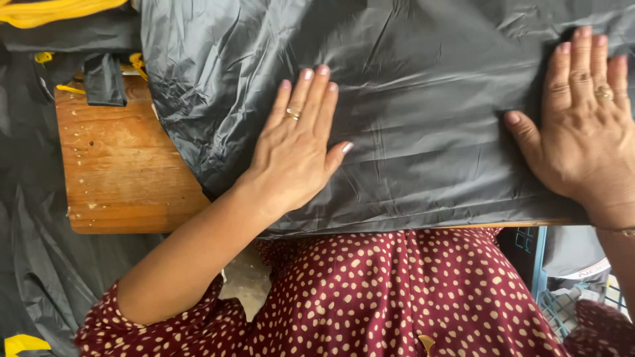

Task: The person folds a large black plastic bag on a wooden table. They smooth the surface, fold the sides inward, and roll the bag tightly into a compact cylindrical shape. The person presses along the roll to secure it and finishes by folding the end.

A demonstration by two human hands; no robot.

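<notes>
Pressing both open hands, left hand [296,155] and right hand [585,129], flat on the black plastic sheet [423,99], I pin it smooth against the wooden counter [122,165].

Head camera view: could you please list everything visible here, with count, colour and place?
Crinkled black plastic sheet: one, black, spread over the table, under both hands.
Worn wooden table: one, orange-brown, bare at left.
Yellow straps: a few, yellow, top left.
Loose dark plastic: some, black, left edge.
Blue plastic crate: one, blue, lower right.
Dotted dress: one, maroon with cream spots, bottom.
Left hand: flat on the sheet, ring on one finger.
Right hand: flat on the sheet, ring on one finger.
</notes>
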